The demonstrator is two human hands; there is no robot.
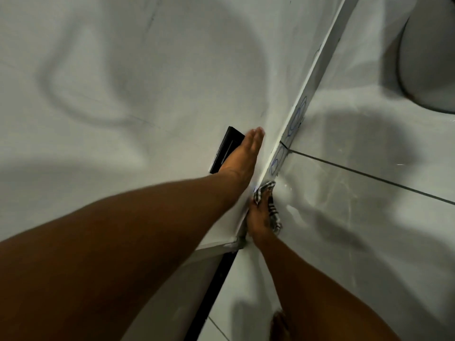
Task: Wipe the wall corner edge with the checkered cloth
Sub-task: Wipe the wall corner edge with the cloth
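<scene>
The white wall corner edge (299, 104) runs diagonally from the upper right down to the middle of the view, with blue pen loops drawn on it. My right hand (258, 220) grips the black-and-white checkered cloth (264, 191) and presses it against the lower part of that edge. The cloth's tail hangs along my fingers. My left hand (242, 156) lies flat with fingers straight and together on the wall surface left of the edge, holding nothing.
A black rectangular plate (225, 146) sits on the wall partly under my left hand. Glossy grey tiles with dark grout lines (369, 175) cover the right wall. A white rounded fixture (428, 57) is at the upper right. A dark strip (216, 291) runs down below.
</scene>
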